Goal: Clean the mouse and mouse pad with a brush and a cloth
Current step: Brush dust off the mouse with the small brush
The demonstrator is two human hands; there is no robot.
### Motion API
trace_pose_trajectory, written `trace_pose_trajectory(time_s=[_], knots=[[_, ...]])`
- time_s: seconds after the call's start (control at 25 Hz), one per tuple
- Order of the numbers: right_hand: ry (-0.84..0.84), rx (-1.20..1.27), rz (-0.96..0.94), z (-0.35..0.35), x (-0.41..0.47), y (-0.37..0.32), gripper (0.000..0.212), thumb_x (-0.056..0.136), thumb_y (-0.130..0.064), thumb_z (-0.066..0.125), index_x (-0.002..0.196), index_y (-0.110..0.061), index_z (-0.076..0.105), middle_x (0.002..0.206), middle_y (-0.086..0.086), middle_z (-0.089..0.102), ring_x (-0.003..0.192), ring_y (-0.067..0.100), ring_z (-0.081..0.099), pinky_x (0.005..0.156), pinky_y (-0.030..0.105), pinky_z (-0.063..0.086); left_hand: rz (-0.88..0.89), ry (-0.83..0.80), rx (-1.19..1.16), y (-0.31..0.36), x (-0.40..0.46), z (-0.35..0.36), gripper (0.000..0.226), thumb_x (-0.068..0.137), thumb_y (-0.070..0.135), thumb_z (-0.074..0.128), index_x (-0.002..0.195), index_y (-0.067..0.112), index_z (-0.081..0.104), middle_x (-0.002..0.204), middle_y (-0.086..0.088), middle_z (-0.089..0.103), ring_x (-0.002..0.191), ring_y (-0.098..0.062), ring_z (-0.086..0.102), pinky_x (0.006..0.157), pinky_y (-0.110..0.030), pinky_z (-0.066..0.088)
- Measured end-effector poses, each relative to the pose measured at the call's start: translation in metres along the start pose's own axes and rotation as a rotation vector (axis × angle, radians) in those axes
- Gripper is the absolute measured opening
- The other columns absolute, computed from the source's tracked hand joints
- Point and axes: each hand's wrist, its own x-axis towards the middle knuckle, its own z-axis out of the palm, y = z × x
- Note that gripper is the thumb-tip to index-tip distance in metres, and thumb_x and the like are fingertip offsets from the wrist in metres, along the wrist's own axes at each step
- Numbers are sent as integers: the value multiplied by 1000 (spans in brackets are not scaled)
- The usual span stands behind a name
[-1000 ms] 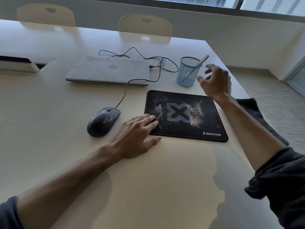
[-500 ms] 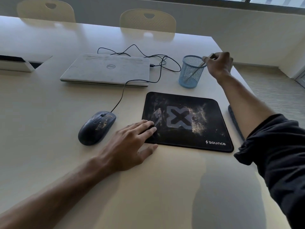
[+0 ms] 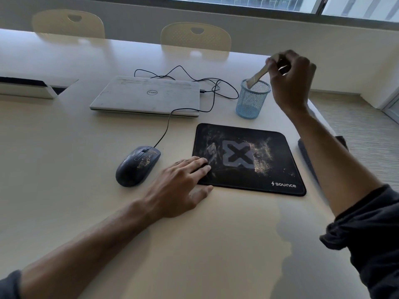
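The cleaning itself is judged not yet begun: pale, dusty debris is seen across the mouse pad (image 3: pixel 248 158) and on the back of the mouse (image 3: pixel 138 166). Only the fetching of the tool is under way. The brush (image 3: pixel 258 75) is pinched by its pale handle in the right hand (image 3: pixel 289 79), with its lower end inside the blue mesh cup (image 3: pixel 252 99) at the far right of the desk (image 3: pixel 64 190). The left hand (image 3: pixel 183 184) is laid flat with relaxed fingers, its fingertips pressing the near-left corner of the pad, as if to keep it from sliding. The mouse lies just left of the pad, apart from it. A dark cloth (image 3: pixel 306 156) is partly seen at the right desk edge, mostly hidden behind the right forearm. Brushing and wiping of both items are left to do.

A closed laptop (image 3: pixel 146 97) lies beyond the mouse, and the mouse cable (image 3: pixel 172 117) loops between laptop and cup, where a sweeping brush could catch it.
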Motion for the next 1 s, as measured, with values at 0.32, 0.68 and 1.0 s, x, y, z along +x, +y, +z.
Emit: trace_pose_trajectory(time_s=[0.32, 0.68, 1.0], knots=[[-145, 168, -83, -22, -87, -73, 16, 92, -21, 63, 90, -10, 75, 79, -10, 71, 62, -4, 58, 65, 9, 42, -71, 285, 33, 4, 3, -16, 60, 96, 42, 49, 140, 1, 46, 143, -17, 49, 131, -28, 48, 106, -35, 34], [-293, 549, 173, -20, -147, -122, 11, 95, -14, 66, 88, -6, 71, 65, 1, 65, 53, 12, 54, 52, 31, 47, -58, 537, -12, -10, -12, -36, 35, 95, 23, 61, 124, 4, 60, 104, -8, 72, 94, -26, 67, 88, -36, 46], [-384, 572, 291, 14, -162, -140, 19, 99, -16, 60, 86, -5, 68, 65, 2, 65, 53, 10, 55, 56, 22, 45, -286, 397, -35, -45, -54, -45, 67, 85, 55, 58, 134, 9, 54, 134, -10, 59, 122, -27, 54, 101, -37, 38]])
